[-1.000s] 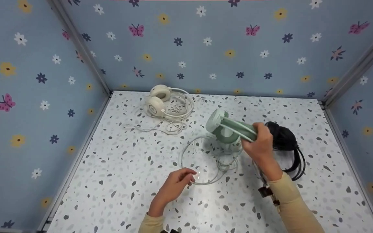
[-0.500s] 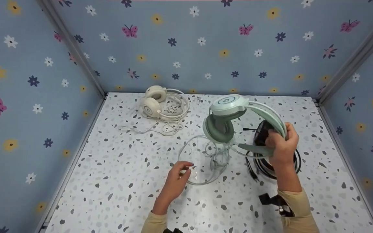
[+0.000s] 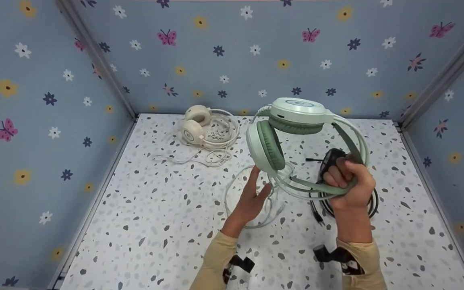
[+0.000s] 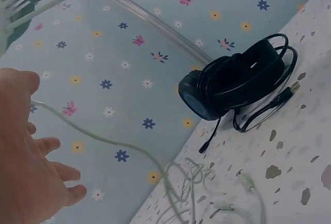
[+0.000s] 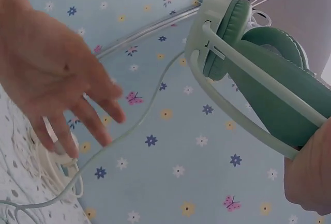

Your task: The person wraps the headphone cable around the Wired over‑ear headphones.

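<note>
Green over-ear headphones hang in the air above the table, their ear cups toward the left and back. My right hand grips them by the headband, fingers curled round it. My left hand is just below the lower ear cup, its fingers spread and extended, fingertips right by the cup in the head view. In the right wrist view the left hand shows its palm with nothing in it. From the ear cup a thin green cable runs down to loose loops on the table.
White headphones with their coiled cable lie at the back left of the speckled table. Black headphones with a looped cable and plugs lie at the right, partly behind my right hand. Patterned walls enclose the back and sides.
My right hand has lifted the green headphones and turned them so the ear cups face me more. My left hand has moved forward and right to the lower cup, its fingers spreading.
</note>
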A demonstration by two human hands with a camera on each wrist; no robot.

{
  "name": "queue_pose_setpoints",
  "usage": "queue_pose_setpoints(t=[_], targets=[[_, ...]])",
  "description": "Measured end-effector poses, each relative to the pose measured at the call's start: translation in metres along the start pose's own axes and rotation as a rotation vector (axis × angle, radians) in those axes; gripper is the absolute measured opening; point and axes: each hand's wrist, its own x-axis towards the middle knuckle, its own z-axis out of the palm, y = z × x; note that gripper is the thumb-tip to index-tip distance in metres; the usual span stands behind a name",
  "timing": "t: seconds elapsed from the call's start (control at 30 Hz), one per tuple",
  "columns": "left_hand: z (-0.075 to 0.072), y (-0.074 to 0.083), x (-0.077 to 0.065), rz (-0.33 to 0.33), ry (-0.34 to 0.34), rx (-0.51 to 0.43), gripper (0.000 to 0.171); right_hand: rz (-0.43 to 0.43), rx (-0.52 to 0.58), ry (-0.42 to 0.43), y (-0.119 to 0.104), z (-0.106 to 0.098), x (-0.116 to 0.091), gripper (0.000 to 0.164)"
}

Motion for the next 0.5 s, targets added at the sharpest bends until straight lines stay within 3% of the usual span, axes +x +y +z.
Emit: queue_pose_setpoints(t=[0.13, 0.23, 0.3, 0.37, 0.5], targets=[[0.010, 0.012, -0.010, -0.104, -0.063, 0.009, 0.030, -0.039, 0.075, 0.028, 0.004, 0.000, 0.001, 0.041], [0.020, 0.005, -0.027, -0.115, -0.044, 0.032, 0.028, -0.178, 0.036, 0.087, -0.003, -0.001, 0.007, 0.045], [0.026, -0.001, -0.042, -0.080, -0.015, 0.046, 0.029, -0.314, -0.062, 0.154, -0.011, -0.001, 0.012, 0.048], [0.029, -0.004, -0.056, -0.019, 0.019, 0.071, 0.027, -0.425, -0.162, 0.274, -0.020, -0.001, 0.016, 0.052], [0.031, -0.001, -0.074, 0.060, 0.030, 0.128, 0.027, -0.529, -0.309, 0.501, -0.033, -0.002, 0.021, 0.054]])
